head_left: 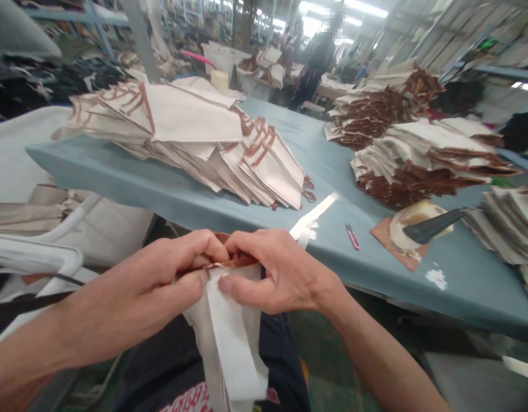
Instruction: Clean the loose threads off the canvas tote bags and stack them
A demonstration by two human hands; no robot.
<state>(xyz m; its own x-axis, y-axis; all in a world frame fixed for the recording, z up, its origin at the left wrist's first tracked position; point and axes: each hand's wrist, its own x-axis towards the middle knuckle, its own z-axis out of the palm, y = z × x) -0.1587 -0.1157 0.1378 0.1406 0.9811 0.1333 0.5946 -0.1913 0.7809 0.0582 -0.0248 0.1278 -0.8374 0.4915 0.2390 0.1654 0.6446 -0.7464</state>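
A cream fabric piece with a brown edge (233, 337) hangs down between my hands, in front of my dark clothing. My left hand (178, 274) pinches its brown-edged top, thumb in front and fingers curled behind. Close beside it, my right hand (276, 269) grips the same edge, its thumb pressed on the white front. The fingertips of both hands nearly meet and are partly hidden by the fabric. Just beyond my right hand, white strips (315, 217) lie at the table edge.
The blue-covered table (289, 123) bears a fanned stack of cream pieces (190, 120), more brown-edged stacks (422, 154) at right, pink thread snips (352, 236) and a glue container with a dark-handled brush (435, 223). A white cart (70, 252) stands left. A person (315, 63) is further back.
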